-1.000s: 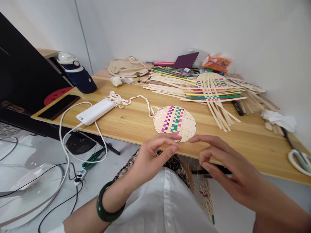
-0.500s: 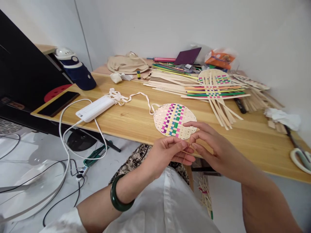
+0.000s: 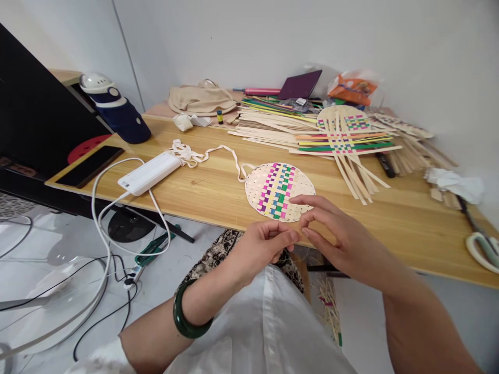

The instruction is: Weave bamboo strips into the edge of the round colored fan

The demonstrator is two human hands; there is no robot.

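Note:
My left hand (image 3: 268, 240) is closed in a pinch in front of the table edge, thumb pressed against the forefinger, with what looks like a fine thread in it. Close by on the right, my right hand (image 3: 331, 228) has its thumb and a fingertip brought together, the forefinger stretched out above; whatever lies between those tips is too small to make out. Just beyond both hands, a round woven fan face (image 3: 265, 182) with purple, pink, blue, green and yellow checks lies flat on the table. My right forefinger overlaps its near right part in view.
White cloth tape (image 3: 230, 149) runs from the fan face to a white power bank (image 3: 150, 173) with a cable. Behind lie bamboo strips (image 3: 265, 124), a half-woven piece (image 3: 343, 140) and a small thread spool (image 3: 220, 117). Scissors (image 3: 481, 246) rest at right; a phone (image 3: 89, 166) at left.
My left fingers have curled in from their spread position, and the two hands' fingertips have shifted slightly left. The fan face stays in place on the table; the view has moved slightly.

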